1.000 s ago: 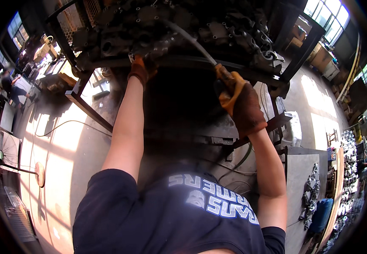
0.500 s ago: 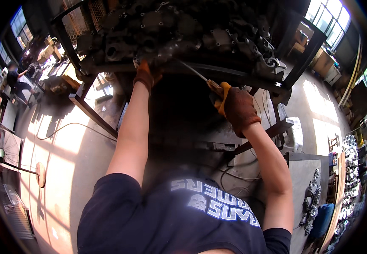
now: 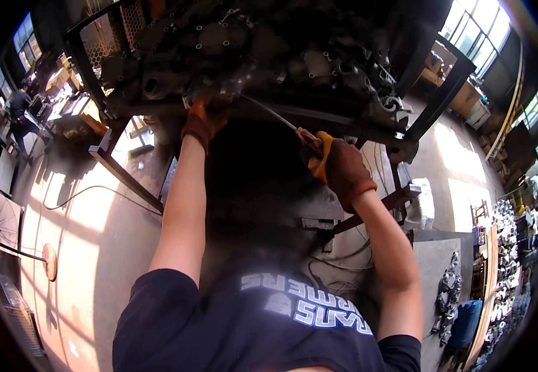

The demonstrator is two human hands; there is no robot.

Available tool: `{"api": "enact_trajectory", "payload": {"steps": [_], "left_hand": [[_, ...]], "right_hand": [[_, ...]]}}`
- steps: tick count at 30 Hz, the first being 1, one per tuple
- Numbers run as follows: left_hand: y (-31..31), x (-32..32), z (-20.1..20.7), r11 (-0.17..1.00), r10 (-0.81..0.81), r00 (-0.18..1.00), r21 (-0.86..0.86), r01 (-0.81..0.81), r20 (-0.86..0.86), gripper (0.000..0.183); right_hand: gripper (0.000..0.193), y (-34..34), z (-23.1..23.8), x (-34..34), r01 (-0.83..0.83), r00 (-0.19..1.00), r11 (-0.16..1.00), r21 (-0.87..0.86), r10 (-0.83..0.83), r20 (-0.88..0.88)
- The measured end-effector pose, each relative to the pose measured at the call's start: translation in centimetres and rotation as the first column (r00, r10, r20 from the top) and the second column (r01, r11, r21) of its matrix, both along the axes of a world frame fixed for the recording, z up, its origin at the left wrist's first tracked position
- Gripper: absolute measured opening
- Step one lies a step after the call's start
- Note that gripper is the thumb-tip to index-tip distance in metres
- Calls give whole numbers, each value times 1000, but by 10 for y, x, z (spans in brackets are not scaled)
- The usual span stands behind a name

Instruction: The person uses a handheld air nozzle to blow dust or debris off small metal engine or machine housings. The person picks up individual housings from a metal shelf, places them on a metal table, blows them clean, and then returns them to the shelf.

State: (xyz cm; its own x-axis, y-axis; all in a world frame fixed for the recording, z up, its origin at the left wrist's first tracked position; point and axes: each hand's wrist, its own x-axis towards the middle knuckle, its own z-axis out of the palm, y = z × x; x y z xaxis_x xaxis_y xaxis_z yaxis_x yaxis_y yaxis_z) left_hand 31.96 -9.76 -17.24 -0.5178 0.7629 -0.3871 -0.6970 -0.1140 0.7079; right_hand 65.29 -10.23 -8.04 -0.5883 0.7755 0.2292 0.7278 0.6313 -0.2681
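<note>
My right hand point(image 3: 342, 166), in a rust-brown and yellow work glove, is closed around the brownish handle point(image 3: 308, 137) of a tool with a long thin metal shaft point(image 3: 272, 111). The shaft slants up to the left, and its tip is at a grey metal casting point(image 3: 235, 85) on the front edge of a dark rack. My left hand point(image 3: 204, 119), gloved alike, is closed at the casting's left side. Its fingertips are lost in shadow, as is the exact contact of the tip.
Many metal castings point(image 3: 219, 36) crowd the dark metal rack point(image 3: 318, 118). Cables point(image 3: 343, 263) lie on the floor below. At right are a white sack point(image 3: 420, 201), a blue bin point(image 3: 465, 322) and heaped metal parts point(image 3: 503, 260). A person point(image 3: 21, 115) stands far left.
The whole view has shifted slightly, so rack, hands and tool appear further left. Both hands keep their holds, with the tool tip still at the casting. The far person has changed posture.
</note>
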Motion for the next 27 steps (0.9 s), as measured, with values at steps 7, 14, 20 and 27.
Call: {"api": "enact_trajectory", "payload": {"steps": [7, 14, 20, 27], "left_hand": [[3, -14, -9, 1000, -2, 998, -25, 0, -65, 50], [14, -38, -23, 1000, -5, 994, -16, 3, -109, 51], [14, -25, -17, 994, 90, 991, 72, -83, -97, 43], [23, -30, -5, 951, 231, 890, 285, -121, -393, 35]], "right_hand": [[38, 31, 3, -6, 73, 997, 996, -49, -75, -26], [33, 66, 7, -19, 198, 979, 980, -10, -198, -44], [33, 76, 5, -10, 287, 958, 958, -7, -287, 0], [38, 61, -16, 23, 294, 953, 953, 67, -287, -99]]}}
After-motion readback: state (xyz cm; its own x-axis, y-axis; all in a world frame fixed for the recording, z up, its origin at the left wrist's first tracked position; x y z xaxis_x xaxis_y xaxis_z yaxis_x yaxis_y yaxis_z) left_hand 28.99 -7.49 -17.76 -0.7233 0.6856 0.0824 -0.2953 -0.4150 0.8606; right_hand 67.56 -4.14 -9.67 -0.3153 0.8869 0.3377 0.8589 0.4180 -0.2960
